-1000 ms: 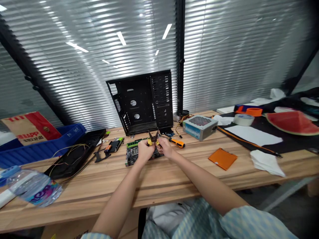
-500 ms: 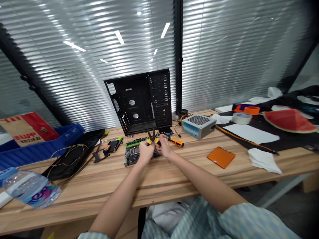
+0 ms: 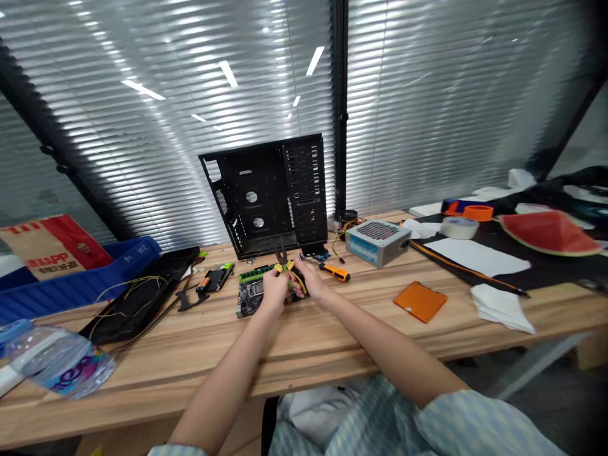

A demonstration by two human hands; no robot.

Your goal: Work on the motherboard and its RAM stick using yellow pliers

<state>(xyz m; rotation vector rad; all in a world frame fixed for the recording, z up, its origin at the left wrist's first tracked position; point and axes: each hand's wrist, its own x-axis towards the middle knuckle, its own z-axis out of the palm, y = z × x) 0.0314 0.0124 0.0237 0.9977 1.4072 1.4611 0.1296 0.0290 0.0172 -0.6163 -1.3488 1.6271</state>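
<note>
Yellow-and-black long-nose pliers (image 3: 284,261) are held between both hands, their jaws pointing away from me and slightly parted. My left hand (image 3: 275,288) is closed around one handle, and my right hand (image 3: 308,278) grips the other. Beneath my hands lies a motherboard (image 3: 250,295) with a green memory stick along its far edge; its right part is hidden by the hands. An orange-handled screwdriver (image 3: 335,272) rests just right of my right hand. Behind the pliers stands an open black computer case (image 3: 266,190).
Right of the case sits a power supply (image 3: 379,239), with an orange plate (image 3: 420,301) nearer me. At left are a blue bin (image 3: 142,253), a black panel with wires (image 3: 137,304) and a water bottle (image 3: 61,364). A watermelon slice (image 3: 546,231) lies far right.
The pliers have turned slightly and tipped up to the left, and their handles show more now. Both hands have shifted a little; the other things stay in place.
</note>
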